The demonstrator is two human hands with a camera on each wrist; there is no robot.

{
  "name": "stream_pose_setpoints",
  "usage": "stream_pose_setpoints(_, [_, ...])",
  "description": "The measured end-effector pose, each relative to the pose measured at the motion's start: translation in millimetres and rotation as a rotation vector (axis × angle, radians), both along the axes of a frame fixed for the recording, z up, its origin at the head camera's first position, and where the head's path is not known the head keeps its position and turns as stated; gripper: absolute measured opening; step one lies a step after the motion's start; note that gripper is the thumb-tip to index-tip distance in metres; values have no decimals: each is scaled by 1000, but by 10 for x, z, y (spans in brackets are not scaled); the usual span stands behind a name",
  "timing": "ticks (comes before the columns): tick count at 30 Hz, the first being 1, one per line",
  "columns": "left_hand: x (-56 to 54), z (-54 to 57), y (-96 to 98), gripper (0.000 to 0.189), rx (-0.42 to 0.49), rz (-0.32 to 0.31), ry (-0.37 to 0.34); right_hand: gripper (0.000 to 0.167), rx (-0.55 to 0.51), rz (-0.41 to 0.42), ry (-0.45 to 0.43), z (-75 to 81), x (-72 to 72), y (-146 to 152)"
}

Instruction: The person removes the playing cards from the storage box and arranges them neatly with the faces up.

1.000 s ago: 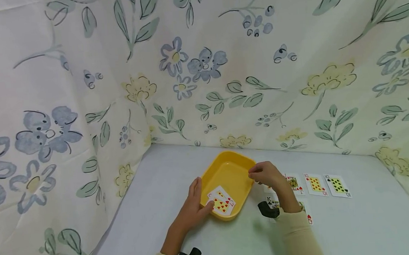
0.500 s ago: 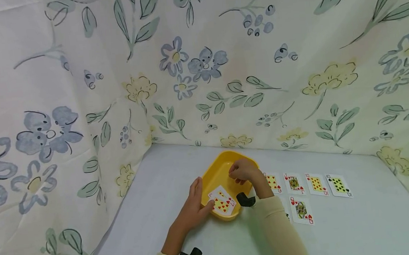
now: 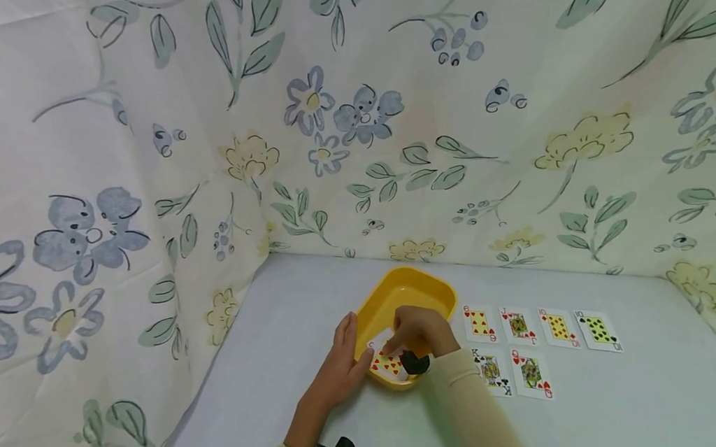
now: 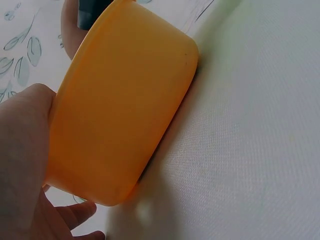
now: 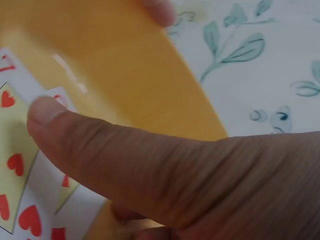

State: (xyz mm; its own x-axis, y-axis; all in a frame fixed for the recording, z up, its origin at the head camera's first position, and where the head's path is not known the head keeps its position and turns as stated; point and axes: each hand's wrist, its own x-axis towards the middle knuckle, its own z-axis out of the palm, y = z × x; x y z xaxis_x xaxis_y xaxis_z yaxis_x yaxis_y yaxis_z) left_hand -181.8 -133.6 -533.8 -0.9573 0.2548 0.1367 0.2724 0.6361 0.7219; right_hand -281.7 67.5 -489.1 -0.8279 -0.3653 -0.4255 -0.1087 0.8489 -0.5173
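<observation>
A yellow plastic tray [image 3: 423,290] stands on the table with a few playing cards [image 3: 385,369] in its near end. My left hand [image 3: 337,365] holds the tray's left side, thumb over the rim; the left wrist view shows the tray's outer wall [image 4: 125,100] beside the fingers. Inside the tray, my right hand [image 3: 422,329] reaches down to the cards. Its thumb lies straight across overlapping red heart cards [image 5: 15,155] in the right wrist view, the thumb tip right at a card's edge. The other fingers are mostly hidden below.
Right of the tray, face-up cards lie in two rows. The back row has a red number card [image 3: 479,323], a red jack [image 3: 518,325], a red ten [image 3: 558,328] and a black ten [image 3: 598,331]. In front lie a black king [image 3: 493,373] and red queen [image 3: 532,374]. Floral cloth [image 3: 357,209] hangs behind.
My right hand has moved left from the tray's right rim, then down and nearer to the cards inside. The table cards it covered now show. The left hand stays at the tray.
</observation>
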Motion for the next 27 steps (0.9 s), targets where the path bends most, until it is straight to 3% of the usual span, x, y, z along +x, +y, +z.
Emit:
stream_pose_setpoints(2, [4,-9,-7,76,1,-3,4,44,16,-9,-17,-14,37,-45])
stream_pose_setpoints(7, [-6,-16,0,75,0,-8,10,38,47,-51,36,-40,83,-82])
stream_pose_setpoints(14, [-33,-2,4,76,-2,-5,20,24,34,-66,137,-71,-3,-29])
stream_pose_setpoints(18, [-44,15,9,76,-1,-3,12,20,-5,-70,140,-45,-18,3])
stream_pose_setpoints(23, [-35,3,13,75,-1,-5,-2,36,-9,-104,76,-12,58,-9])
stream_pose_setpoints(27, [-14,4,0,75,-8,-6,2,43,41,-67,76,-13,112,-72])
